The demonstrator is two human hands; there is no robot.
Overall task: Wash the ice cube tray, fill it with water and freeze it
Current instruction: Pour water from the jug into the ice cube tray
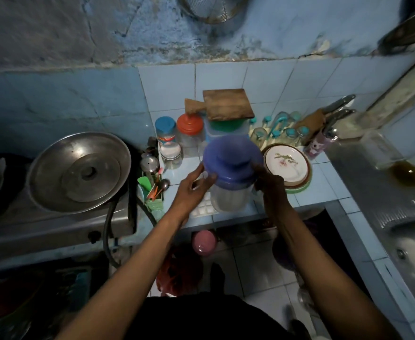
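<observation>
Head view
Room: You stand in a small, dim kitchen. The wall is blue and its paint is worn and patchy.
Worktop: The worktop in front of you has pale blue tiles.
Jug: You hold a clear jug with a big blue lid up over the worktop.
Right hand: Your right hand grips the right side of the jug.
Left hand: Your left hand is at the left side of the jug. Its fingers are nearly straight and its thumb touches the rim of the lid.
Ice cube tray: The white ice cube tray lies on the worktop near the front edge. The jug hides most of it.
Behind the jug: Jars with a blue lid and an orange lid stand by the tiles. A wooden board lies on top of a box.
Right side: Plates lie stacked just beside the jug. A steel sink is further right.
Left side: A big steel lid sits on the stove.
</observation>
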